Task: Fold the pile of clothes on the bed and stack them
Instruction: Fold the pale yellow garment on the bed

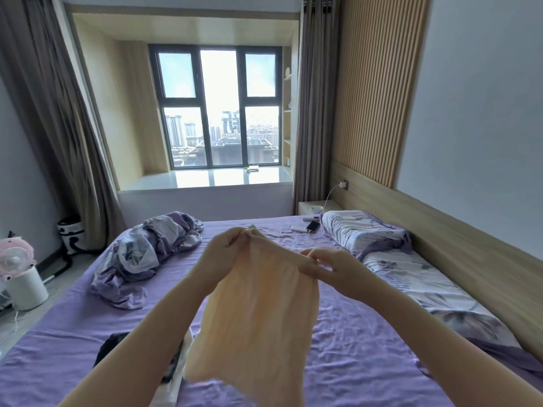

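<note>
A pale peach garment (261, 315) hangs in the air above the purple bed (367, 348). My left hand (220, 254) pinches its upper left corner, and my right hand (326, 268) pinches the upper right edge. The cloth droops down between my forearms. Under my left arm, near the bed's front edge, lie a dark garment (110, 348) and a white one (176, 380), both partly hidden.
A crumpled purple floral quilt (147, 254) lies on the bed's left side. Floral pillows (361, 233) line the headboard on the right, with a phone (313, 226) and a white power bank (298, 229) beside them. A small fan (14, 259) and white bin (25, 289) stand on the floor left.
</note>
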Tool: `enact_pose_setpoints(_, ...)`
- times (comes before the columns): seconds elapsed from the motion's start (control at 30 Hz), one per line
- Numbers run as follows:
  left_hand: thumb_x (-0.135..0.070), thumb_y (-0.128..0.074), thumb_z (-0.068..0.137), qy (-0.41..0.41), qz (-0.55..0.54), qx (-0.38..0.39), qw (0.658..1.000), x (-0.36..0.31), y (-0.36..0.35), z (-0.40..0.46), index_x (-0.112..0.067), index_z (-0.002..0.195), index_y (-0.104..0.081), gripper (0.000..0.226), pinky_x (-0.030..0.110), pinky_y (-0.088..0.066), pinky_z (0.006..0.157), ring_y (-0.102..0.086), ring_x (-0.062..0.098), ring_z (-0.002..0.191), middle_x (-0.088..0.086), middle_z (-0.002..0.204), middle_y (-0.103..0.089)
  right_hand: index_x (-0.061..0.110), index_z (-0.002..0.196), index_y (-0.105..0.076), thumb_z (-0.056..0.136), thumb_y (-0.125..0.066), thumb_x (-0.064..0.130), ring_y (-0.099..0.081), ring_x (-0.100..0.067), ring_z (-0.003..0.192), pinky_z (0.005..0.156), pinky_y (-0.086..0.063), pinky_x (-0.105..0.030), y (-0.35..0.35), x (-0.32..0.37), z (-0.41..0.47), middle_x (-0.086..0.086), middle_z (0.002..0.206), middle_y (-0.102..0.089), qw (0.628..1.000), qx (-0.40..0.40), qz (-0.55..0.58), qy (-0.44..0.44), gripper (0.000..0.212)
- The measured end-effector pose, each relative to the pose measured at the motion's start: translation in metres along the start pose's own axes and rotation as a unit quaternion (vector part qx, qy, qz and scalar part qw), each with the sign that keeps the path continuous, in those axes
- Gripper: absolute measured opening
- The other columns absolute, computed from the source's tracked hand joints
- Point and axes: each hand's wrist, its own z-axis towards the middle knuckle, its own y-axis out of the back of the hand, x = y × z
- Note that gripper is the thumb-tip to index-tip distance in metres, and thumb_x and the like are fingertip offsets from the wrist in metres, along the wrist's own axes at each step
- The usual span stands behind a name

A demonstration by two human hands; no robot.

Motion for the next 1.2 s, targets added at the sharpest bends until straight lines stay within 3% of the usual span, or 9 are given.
enact_pose_setpoints(0.13, -0.015, -0.048, 0.098, 0.006, -0.001, -0.013, 1.000, 0.007, 0.001, -0.002, -0.013, 0.091, -0.069, 0.022, 0.023, -0.039, 0.067, -0.052, 0.004, 0.071, -0.011, 0.075, -0.061, 0.014, 0.073, -0.051, 0.090, -0.058, 0.039, -0.043, -0.004, 0.058, 0.063, -0.037, -0.024, 0.001, 0.005, 0.002, 0.006, 0.065, -0.048, 0.999, -0.012, -0.002, -0.038, 0.031)
enact_pose_setpoints(0.3, -0.018, -0.049, 0.098, 0.011, 0.030, -0.007, 0.999, 0.012, 0.005, -0.002, -0.014, 0.088, -0.069, 0.023, 0.025, -0.036, 0.063, -0.047, 0.003, 0.064, -0.016, 0.065, -0.057, 0.018, 0.072, -0.057, 0.080, -0.072, 0.028, -0.042, -0.007, 0.061, 0.056, -0.032, -0.016, 0.002, 0.009, 0.009, 0.007, 0.064, -0.046, 0.997, -0.049, 0.001, -0.066, 0.020)
enact_pose_setpoints(0.57, -0.013, -0.049, 0.096, 0.000, 0.129, 0.010, 0.992, 0.024, 0.011, 0.009, -0.026, 0.068, -0.060, 0.033, 0.029, -0.031, 0.062, -0.040, 0.011, 0.062, -0.010, 0.062, -0.046, 0.020, 0.109, -0.057, 0.080, -0.072, 0.021, -0.055, -0.013, 0.080, 0.063, -0.038, -0.011, 0.010, 0.005, 0.022, -0.002, 0.088, -0.058, 0.996, -0.041, -0.001, -0.076, 0.033)
enact_pose_setpoints(0.7, -0.017, -0.050, 0.096, -0.008, 0.188, 0.029, 0.982, 0.027, 0.009, 0.014, -0.024, 0.071, -0.056, 0.027, 0.029, -0.033, 0.061, -0.042, 0.013, 0.062, -0.007, 0.064, -0.048, 0.020, 0.082, -0.061, 0.079, -0.072, 0.024, -0.051, -0.005, 0.070, 0.058, -0.036, -0.010, 0.013, -0.002, 0.028, 0.008, 0.073, -0.055, 0.995, -0.010, -0.052, -0.080, 0.013)
enact_pose_setpoints(0.9, -0.029, -0.053, 0.094, 0.038, 0.375, 0.012, 0.926, 0.047, 0.000, 0.013, -0.023, 0.090, -0.066, 0.015, 0.029, -0.035, 0.065, -0.052, 0.019, 0.079, -0.003, 0.079, -0.056, 0.020, 0.079, -0.054, 0.080, -0.070, 0.022, -0.052, -0.013, 0.074, 0.060, -0.037, -0.020, -0.006, -0.030, 0.032, 0.008, 0.071, -0.052, 0.989, 0.037, -0.077, -0.119, 0.016)
enact_pose_setpoints(1.0, -0.012, -0.044, 0.097, 0.136, 0.212, 0.006, 0.968, 0.061, -0.016, 0.009, -0.014, 0.093, -0.058, 0.015, 0.027, -0.046, 0.056, -0.059, 0.018, 0.061, 0.008, 0.074, -0.059, 0.014, 0.084, -0.053, 0.083, -0.068, 0.017, -0.056, -0.017, 0.073, 0.057, -0.046, -0.024, -0.026, -0.045, 0.034, 0.003, 0.074, -0.053, 0.987, 0.015, -0.018, -0.161, 0.016)
enact_pose_setpoints(1.07, -0.002, -0.038, 0.096, 0.183, 0.095, -0.010, 0.979, 0.075, -0.024, 0.007, -0.013, 0.085, -0.053, 0.022, 0.032, -0.051, 0.058, -0.063, 0.019, 0.058, 0.014, 0.079, -0.061, 0.006, 0.087, -0.051, 0.085, -0.064, 0.004, -0.060, -0.023, 0.070, 0.060, -0.058, -0.038, -0.037, -0.055, 0.035, -0.004, 0.076, -0.054, 0.976, 0.007, 0.099, -0.195, 0.014)
enact_pose_setpoints(1.13, -0.001, -0.036, 0.096, 0.202, 0.071, 0.001, 0.977, 0.094, -0.028, 0.009, -0.015, 0.083, -0.052, 0.025, 0.029, -0.046, 0.054, -0.066, 0.018, 0.057, 0.014, 0.083, -0.059, 0.000, 0.089, -0.050, 0.085, -0.063, -0.001, -0.061, -0.025, 0.069, 0.064, -0.058, -0.046, -0.044, -0.068, 0.036, -0.009, 0.076, -0.054, 0.964, -0.004, 0.153, -0.219, 0.013)
enact_pose_setpoints(1.2, -0.001, -0.036, 0.096, 0.223, 0.071, 0.007, 0.972, 0.110, -0.031, 0.011, -0.015, 0.087, -0.054, 0.024, 0.027, -0.047, 0.052, -0.066, 0.017, 0.049, 0.014, 0.078, -0.059, -0.006, 0.094, -0.054, 0.086, -0.062, 0.000, -0.060, -0.023, 0.071, 0.060, -0.059, -0.039, -0.049, -0.079, 0.038, -0.010, 0.079, -0.054, 0.955, 0.010, 0.181, -0.233, 0.013)
